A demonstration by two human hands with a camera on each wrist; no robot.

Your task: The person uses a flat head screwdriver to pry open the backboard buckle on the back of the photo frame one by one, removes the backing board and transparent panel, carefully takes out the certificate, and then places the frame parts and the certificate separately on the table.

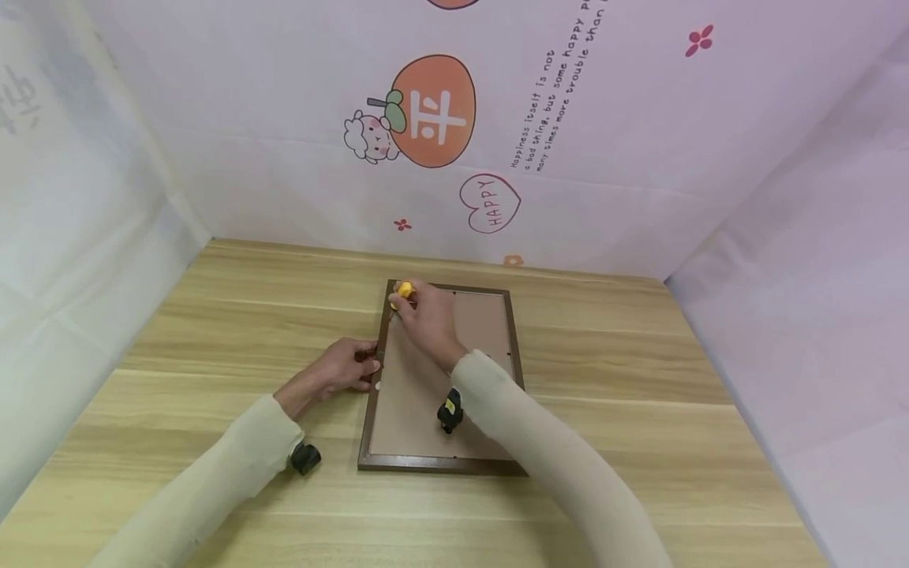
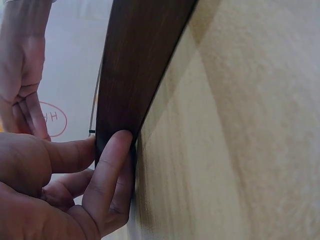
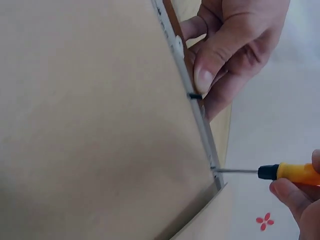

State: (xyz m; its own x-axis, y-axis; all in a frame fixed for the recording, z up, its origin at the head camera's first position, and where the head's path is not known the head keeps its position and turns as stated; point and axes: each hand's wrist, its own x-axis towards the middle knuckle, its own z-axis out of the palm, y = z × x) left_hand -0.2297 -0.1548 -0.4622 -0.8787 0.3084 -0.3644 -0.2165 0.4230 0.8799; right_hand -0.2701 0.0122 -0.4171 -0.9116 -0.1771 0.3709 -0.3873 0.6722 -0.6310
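A dark brown picture frame [image 1: 440,462] lies on the table, its tan backing board [image 1: 415,414] facing up. My left hand [image 1: 346,364] grips the frame's left side; the left wrist view shows thumb and fingers pinching the dark edge [image 2: 142,55]. In my right hand [image 1: 429,322] is a screwdriver with a yellow handle [image 3: 296,173]. Its thin metal shaft reaches the inner edge of the frame near the far left corner. Close to the left thumb, a small black tab [image 3: 195,96] sticks out over the board's edge.
The frame rests on a wood-grain table [image 1: 611,371]. White printed sheets [image 1: 611,142] hang behind it and at both sides. Each wrist carries a small black camera, the right one [image 1: 449,412] over the backing board and the left one [image 1: 305,457] over the table.
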